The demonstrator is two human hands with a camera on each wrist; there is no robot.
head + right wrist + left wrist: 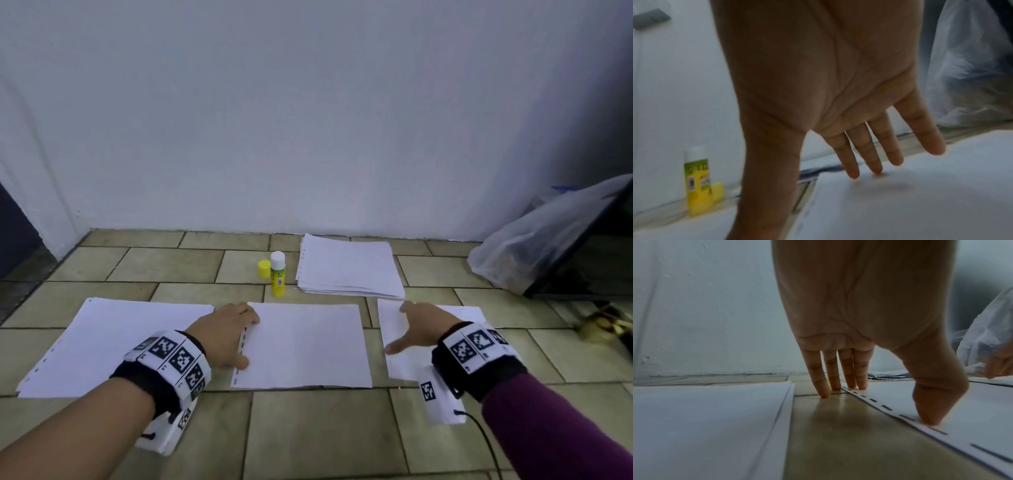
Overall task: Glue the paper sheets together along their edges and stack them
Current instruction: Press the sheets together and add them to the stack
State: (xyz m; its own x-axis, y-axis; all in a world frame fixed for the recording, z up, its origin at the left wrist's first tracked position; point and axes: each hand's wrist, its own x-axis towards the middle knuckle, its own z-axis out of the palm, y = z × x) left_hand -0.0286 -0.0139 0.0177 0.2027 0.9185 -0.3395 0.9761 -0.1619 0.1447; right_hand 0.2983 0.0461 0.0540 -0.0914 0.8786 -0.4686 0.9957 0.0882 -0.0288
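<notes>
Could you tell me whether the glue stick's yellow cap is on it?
No, the yellow cap stands on the floor beside the glue stick.

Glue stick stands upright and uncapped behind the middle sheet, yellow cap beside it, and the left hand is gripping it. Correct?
Not quite. The left hand is not on the glue stick; in the head view it presses the middle sheet at its punched edge. The stick stands alone, its yellow cap beside it.

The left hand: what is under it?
The left hand presses the punched edge of the middle sheet: its thumb is on the paper, and one outer fingertip touches the tiled floor. Glue under the sheet cannot be seen.
</notes>
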